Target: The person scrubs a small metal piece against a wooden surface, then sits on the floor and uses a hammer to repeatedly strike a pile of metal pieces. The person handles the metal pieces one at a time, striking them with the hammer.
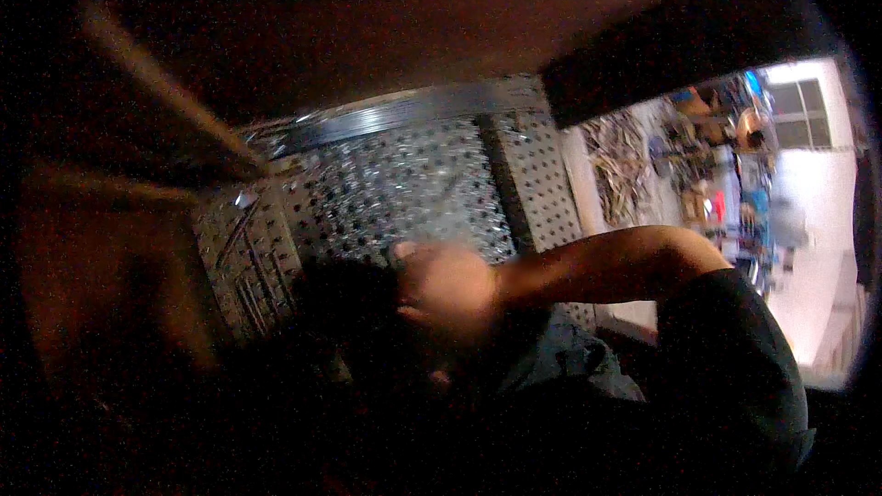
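My right hand [448, 287] reaches in from the right, its bare forearm bent at the elbow below a dark sleeve. Motion smears the fingers, so I cannot see what, if anything, they hold. Just beyond it lies a perforated metal plate [423, 179] covered in shiny bits. A small skin-coloured patch [439, 377] shows below in deep shadow; I cannot tell what it belongs to. Nothing recognisable as my left hand can be seen.
A shiny metal strip [367, 119] edges the plate at the far side. Thin dark rods [253, 280] lie on a holed panel at left. Pale bars [175, 92] slant through the dark. At right, an opening shows a brown scrap heap [620, 161] and a cluttered room.
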A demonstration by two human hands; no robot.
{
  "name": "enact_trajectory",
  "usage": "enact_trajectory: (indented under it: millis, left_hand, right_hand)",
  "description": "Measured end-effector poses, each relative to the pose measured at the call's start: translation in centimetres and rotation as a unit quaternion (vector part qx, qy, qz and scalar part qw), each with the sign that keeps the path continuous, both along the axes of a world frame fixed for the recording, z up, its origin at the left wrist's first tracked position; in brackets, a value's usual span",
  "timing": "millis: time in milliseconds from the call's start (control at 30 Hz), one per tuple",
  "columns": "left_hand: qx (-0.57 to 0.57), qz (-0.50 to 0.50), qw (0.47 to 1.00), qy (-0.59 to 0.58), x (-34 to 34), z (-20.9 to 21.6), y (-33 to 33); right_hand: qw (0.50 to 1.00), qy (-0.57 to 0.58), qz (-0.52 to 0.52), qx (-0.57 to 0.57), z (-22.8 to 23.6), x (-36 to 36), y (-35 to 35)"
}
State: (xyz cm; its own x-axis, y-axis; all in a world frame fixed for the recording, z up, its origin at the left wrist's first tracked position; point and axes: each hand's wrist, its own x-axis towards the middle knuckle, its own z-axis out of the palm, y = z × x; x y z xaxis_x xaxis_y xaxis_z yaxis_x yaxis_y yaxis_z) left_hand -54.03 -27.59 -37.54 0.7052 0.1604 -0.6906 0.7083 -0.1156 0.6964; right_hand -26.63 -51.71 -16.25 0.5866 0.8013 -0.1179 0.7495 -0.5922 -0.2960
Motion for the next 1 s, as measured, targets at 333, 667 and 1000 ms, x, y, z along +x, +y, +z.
enact_trajectory:
  millis: [333, 667, 1000]
  left_hand:
    - [-0.066, -0.142, 0.987, 0.041, -3.1, 7.5, -5.8]
    - [-0.128, -0.143, 0.981, 0.035, 1.6, 34.5, -7.1]
    - [0.007, -0.084, 0.964, 0.252, -1.7, 30.3, 7.2]
  right_hand:
    - [0.962, 0.170, -0.198, -0.081, -3.2, -4.6, -7.9]
    - [0.809, 0.339, -0.479, 0.046, -2.5, -18.1, -9.5]
    - [0.491, 0.273, -0.801, 0.206, 16.0, -37.1, -19.2]
